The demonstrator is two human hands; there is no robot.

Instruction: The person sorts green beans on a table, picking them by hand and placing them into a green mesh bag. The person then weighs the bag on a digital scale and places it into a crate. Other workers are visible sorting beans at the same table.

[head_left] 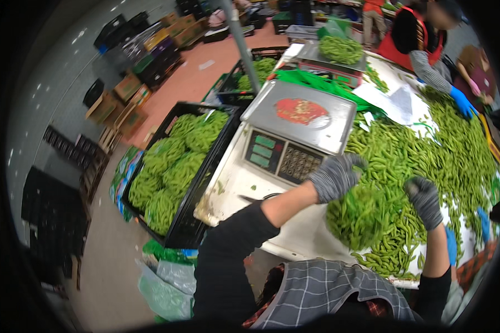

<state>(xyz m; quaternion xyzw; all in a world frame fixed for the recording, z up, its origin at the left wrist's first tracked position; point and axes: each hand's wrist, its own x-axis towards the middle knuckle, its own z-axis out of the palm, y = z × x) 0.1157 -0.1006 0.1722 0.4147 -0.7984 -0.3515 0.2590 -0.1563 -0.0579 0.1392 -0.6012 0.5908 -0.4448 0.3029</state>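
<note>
Green pods (379, 154), which look like edamame, lie heaped across the white table. A clear bag filled with pods (356, 216) stands at the near edge, between and below my hands. My left hand (337, 177), in a grey knit glove, is above the bag's upper left, beside the scale's keypad; its fingers are curled. My right hand (425, 202), gloved alike, has bent fingers over the heap to the right of the bag. Blur hides whether either hand grips the bag's thin rim. A digital scale (300, 116) with a wet steel pan and red patch stands at the left.
A black crate (173, 175) of bagged pods adjoins the table's left side. Scissors (254, 199) lie below the scale. A second scale (331, 62) bears another bag of pods. Green net bags (316, 83) lie behind the near scale. A co-worker's blue glove (462, 102) reaches into the heap; another's blue gloves are at the right.
</note>
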